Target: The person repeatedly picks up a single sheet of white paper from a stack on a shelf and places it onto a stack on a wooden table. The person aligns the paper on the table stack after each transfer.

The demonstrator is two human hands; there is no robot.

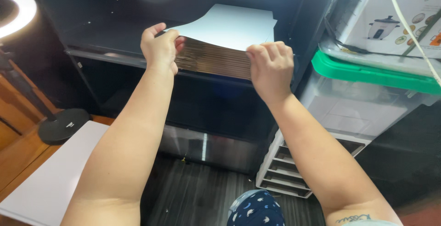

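Thick stack of flat cardboard sheets, white top face, brown corrugated edges, resting on dark shelf | left hand pinching 1 front corner, fingers closed | right hand curled over other front edge, gripping.

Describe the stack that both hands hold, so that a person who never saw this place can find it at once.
Look at the dark shelf unit left of the clear bin with the green lid. On its upper shelf lies the stack of sheets, gripped by the left hand and right hand. It alone shows a white top and brown layered edge.
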